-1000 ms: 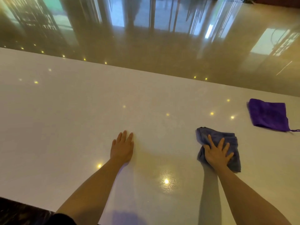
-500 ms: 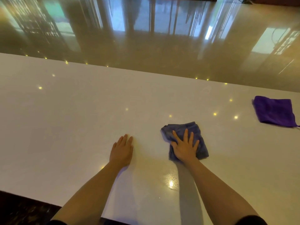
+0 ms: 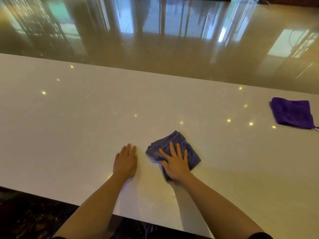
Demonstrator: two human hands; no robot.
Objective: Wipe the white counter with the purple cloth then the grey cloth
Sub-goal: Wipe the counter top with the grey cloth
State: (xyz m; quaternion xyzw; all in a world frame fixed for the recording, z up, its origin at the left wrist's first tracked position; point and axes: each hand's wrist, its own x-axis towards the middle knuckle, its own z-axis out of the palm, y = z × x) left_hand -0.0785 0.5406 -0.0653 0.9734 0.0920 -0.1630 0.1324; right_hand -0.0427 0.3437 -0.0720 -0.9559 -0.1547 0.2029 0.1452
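The white counter (image 3: pixel 72 128) fills the middle of the head view. A folded grey cloth (image 3: pixel 174 143), bluish in this light, lies on it just right of centre. My right hand (image 3: pixel 175 163) presses flat on the cloth with fingers spread, covering its near part. My left hand (image 3: pixel 125 162) rests flat on the bare counter a little left of the cloth, fingers together, holding nothing. The purple cloth (image 3: pixel 292 113) lies folded by itself at the far right of the counter, well away from both hands.
The counter's far edge borders a glossy brown floor (image 3: pixel 172 54) that mirrors windows and pillars. Its near edge runs diagonally at bottom left, above a dark marbled surface (image 3: pixel 31 216). Small ceiling-light reflections dot the counter.
My right hand has slid the grey cloth leftward across the counter, from near the purple cloth to close beside my left hand. The left hand has stayed in place.
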